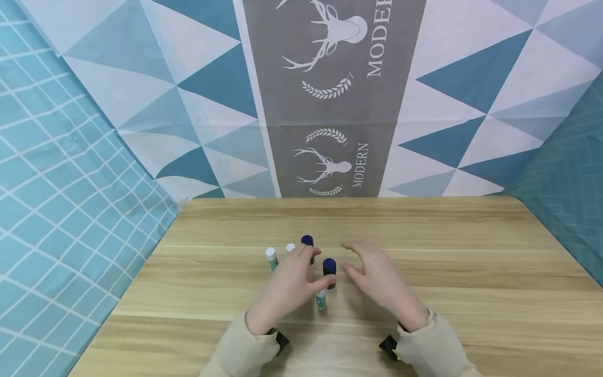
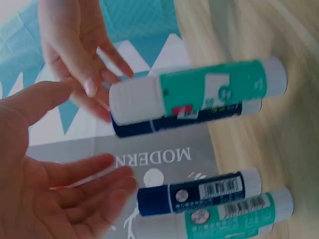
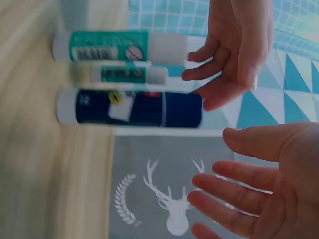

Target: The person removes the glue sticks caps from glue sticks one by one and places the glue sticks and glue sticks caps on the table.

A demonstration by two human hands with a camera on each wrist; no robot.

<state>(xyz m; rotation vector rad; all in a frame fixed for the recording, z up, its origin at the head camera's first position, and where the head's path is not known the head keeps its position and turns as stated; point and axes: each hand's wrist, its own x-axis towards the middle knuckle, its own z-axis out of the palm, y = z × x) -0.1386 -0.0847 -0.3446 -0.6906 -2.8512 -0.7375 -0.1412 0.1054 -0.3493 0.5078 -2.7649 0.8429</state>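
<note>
Several glue sticks stand upright on the table, some green with white caps and others navy with dark blue caps. My left hand (image 1: 288, 280) hovers among them, its thumb crossing in front of a navy glue stick (image 1: 330, 266) and the top of a green glue stick (image 1: 321, 301). Past its fingers are a second navy glue stick (image 1: 307, 241) and two white-capped ones (image 1: 270, 254), partly covered by the hand. My right hand (image 1: 377, 272) is just right of the nearer navy stick, fingers spread and apart from it. Neither hand holds anything in the wrist views.
The wood-grain table (image 1: 471, 262) extends to both sides of the group. Behind it hangs a patterned cloth (image 1: 325, 104) with deer heads and triangles. Blue checked cloth (image 1: 70, 209) lies along the left side, and teal cloth (image 1: 570, 167) along the right.
</note>
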